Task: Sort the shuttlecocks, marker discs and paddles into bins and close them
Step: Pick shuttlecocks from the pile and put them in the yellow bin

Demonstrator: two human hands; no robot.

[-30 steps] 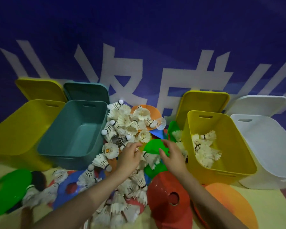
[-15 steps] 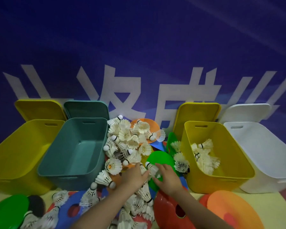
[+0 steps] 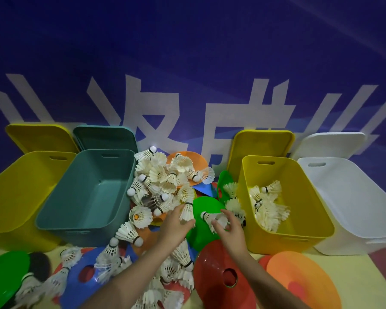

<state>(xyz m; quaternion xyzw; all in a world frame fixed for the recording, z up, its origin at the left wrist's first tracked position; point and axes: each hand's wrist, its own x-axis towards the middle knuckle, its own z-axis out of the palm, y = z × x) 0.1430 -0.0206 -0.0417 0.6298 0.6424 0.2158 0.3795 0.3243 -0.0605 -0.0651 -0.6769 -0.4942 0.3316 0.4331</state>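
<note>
A heap of white shuttlecocks (image 3: 158, 181) lies between the bins on top of coloured marker discs. My left hand (image 3: 175, 226) is closed around one shuttlecock (image 3: 187, 211), cork end up. My right hand (image 3: 228, 228) grips another shuttlecock (image 3: 212, 217) over a green disc (image 3: 206, 208). The yellow bin (image 3: 316, 208) to the right of my hands holds several shuttlecocks (image 3: 266, 208). The teal bin (image 3: 87, 192) on the left has nothing inside. A red disc (image 3: 221, 275) lies under my right forearm.
A yellow bin (image 3: 16, 192) stands far left and a white bin (image 3: 352, 204) far right. All four lids lean open against the blue banner wall. An orange disc (image 3: 299, 279), a blue disc (image 3: 80, 279), and a green paddle (image 3: 2, 275) lie on the floor in front.
Both hands have moved up from the pile and each has closed on a shuttlecock. The camera view has tilted up slightly.
</note>
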